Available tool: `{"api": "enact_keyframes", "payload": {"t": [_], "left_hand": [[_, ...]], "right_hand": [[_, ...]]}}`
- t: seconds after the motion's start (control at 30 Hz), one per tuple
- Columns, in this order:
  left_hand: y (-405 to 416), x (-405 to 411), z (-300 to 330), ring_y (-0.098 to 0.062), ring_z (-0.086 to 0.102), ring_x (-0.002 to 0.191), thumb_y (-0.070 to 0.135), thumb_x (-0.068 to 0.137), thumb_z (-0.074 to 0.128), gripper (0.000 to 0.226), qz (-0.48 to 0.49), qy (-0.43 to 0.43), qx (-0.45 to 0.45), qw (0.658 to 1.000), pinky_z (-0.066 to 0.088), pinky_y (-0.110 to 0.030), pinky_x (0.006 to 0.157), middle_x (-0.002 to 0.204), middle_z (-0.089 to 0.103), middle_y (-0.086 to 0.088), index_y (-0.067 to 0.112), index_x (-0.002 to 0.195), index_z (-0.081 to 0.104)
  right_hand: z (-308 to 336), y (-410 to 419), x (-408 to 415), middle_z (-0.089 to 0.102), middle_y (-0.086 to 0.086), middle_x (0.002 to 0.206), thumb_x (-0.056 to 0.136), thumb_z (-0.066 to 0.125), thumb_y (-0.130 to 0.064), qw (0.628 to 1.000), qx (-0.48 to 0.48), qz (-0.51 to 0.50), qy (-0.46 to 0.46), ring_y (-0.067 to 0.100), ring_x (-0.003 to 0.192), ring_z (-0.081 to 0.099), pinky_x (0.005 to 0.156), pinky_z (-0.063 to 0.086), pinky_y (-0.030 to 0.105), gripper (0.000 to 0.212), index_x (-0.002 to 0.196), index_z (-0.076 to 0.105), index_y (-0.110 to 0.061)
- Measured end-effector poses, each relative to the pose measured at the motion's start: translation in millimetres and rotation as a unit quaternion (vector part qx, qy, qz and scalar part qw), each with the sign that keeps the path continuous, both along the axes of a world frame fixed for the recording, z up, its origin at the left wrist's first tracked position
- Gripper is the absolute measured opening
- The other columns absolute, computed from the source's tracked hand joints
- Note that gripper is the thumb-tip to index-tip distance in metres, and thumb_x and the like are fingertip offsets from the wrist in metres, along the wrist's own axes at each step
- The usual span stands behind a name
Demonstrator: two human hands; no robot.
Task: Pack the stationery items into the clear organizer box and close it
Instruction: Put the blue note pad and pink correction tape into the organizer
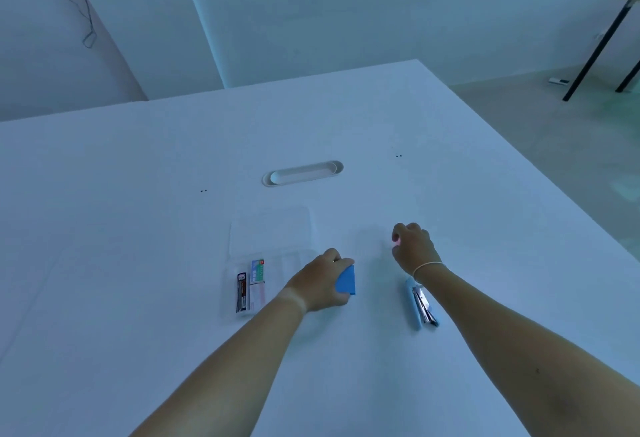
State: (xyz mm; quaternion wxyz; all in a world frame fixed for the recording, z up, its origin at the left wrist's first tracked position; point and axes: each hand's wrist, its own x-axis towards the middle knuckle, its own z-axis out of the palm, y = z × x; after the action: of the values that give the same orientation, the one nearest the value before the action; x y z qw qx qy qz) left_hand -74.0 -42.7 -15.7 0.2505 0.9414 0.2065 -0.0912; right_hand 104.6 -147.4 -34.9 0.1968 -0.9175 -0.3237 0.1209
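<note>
A clear organizer box [266,263] lies open on a white table [138,263], its lid folded back away from the person. A black packet [242,292] and a white-and-green packet [257,272] rest in its left compartments. Just right of the box, the left hand [320,280] reaches forward palm down, fingers wrapped around a blue pad [346,280]. Further right, the right hand [412,246] curls round a small pink item [396,239] — the grip itself is hidden. A light-blue stapler [420,305] lies under that wrist.
</note>
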Motion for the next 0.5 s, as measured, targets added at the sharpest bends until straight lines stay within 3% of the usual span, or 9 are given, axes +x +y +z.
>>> {"api": "enact_keyframes", "payload": {"t": [0.23, 0.5], "left_hand": [[49, -47, 21, -0.017, 0.050, 0.100, 0.027, 0.081, 0.062, 0.062, 0.076, -0.037, 0.001, 0.996, 0.039, -0.023, 0.077, 0.122, 0.042, 0.000, 0.019, 0.138, 0.042], [86, -88, 15, -0.017, 0.049, 0.104, 0.028, 0.079, 0.062, 0.070, 0.120, -0.008, -0.021, 0.993, 0.048, -0.027, 0.085, 0.124, 0.038, 0.002, 0.020, 0.143, 0.034]], "right_hand": [[17, 60, -53, 0.056, 0.017, 0.112, 0.080, 0.045, 0.003, 0.997, 0.045, 0.056, 0.017, 0.034, 0.106, 0.048, 0.084, 0.043, 0.033, 0.025, 0.100, 0.058, -0.005], [10, 98, -120, 0.059, 0.015, 0.107, 0.081, 0.049, -0.002, 0.988, 0.059, 0.135, 0.054, 0.031, 0.099, 0.054, 0.077, 0.040, 0.028, 0.022, 0.100, 0.058, -0.008]]}}
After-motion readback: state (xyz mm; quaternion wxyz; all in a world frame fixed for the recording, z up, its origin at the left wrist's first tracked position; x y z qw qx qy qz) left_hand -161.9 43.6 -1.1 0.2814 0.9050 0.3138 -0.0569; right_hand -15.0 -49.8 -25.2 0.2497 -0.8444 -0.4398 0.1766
